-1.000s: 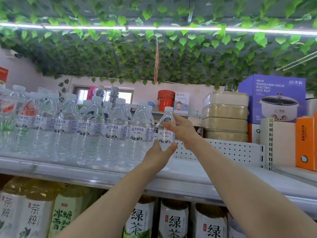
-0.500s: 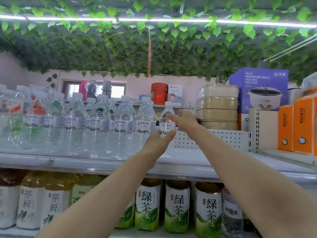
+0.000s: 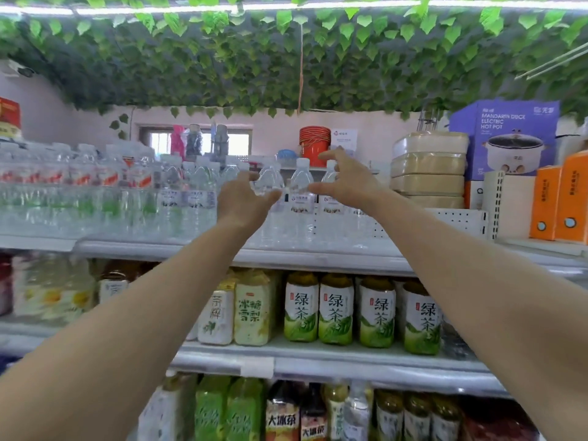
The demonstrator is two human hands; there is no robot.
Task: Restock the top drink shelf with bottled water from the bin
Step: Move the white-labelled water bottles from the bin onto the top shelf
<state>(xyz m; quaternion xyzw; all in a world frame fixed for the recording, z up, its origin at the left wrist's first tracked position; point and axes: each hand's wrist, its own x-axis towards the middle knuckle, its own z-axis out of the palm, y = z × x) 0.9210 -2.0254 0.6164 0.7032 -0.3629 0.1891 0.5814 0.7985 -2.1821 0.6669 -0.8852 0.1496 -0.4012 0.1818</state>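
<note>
Clear plastic water bottles with white caps are stood in rows on the white metal top shelf. The left hand and right hand are held just before the rightmost ones, fingers spread apart, nothing being gripped.

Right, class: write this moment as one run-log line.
step: shelving water | left hand: open | right hand: open | water bottles: upright on top shelf

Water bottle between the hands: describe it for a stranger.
On the top metal shelf under the leafy ceiling, follow the clear plastic water bottles rightward. The white-capped bottle stands in the gap between left hand and right hand; hands partly hide its neighbours.
</note>
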